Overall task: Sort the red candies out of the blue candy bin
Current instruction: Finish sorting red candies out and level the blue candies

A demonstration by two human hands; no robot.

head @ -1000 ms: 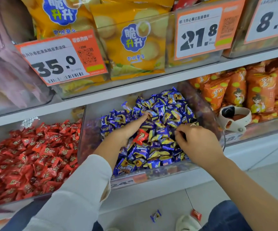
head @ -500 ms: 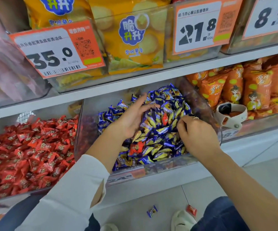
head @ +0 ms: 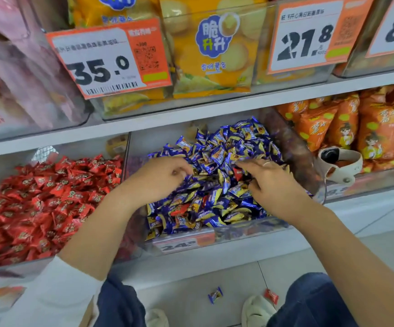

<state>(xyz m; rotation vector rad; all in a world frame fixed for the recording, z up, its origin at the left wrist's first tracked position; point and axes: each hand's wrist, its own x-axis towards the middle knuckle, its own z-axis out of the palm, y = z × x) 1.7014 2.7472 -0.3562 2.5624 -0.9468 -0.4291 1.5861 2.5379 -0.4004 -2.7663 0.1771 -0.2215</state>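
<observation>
Both hands down in the blue candy bin (head: 215,241), a clear bin on the lower shelf (head: 191,260), heaped with blue candies (head: 226,147). Left hand (head: 158,178) at the left side of the heap, fingers curled inward, tips on the wrappers; could not tell whether anything was pinched inside. Right hand (head: 276,182) at the right side, fingers curled over the pile, ring (head: 266,164) on one finger; grip also unclear. One red candy (head: 238,173) seen among the blue ones, just beside the right fingertips, touching or nearly so. Another red candy (head: 179,208) lower down toward the front of the heap, between the two forearms, apart from both hands. Red candy bin (head: 14,265) just left of the blue one, full of red wrappers. Orange snack bags (head: 356,128) in the bin to the right. Smartwatch (head: 340,161) hung over the wall between those two bins. Upper shelf with yellow chip bags (head: 212,48) and orange price tags, 35.0 (head: 108,60) and 21.8 (head: 309,36). Floor (head: 238,274) below with one loose blue candy (head: 215,295) and one loose red candy (head: 271,296), near a white slipper (head: 257,310). White sleeve (head: 57,293) on the left arm, right arm bare.
</observation>
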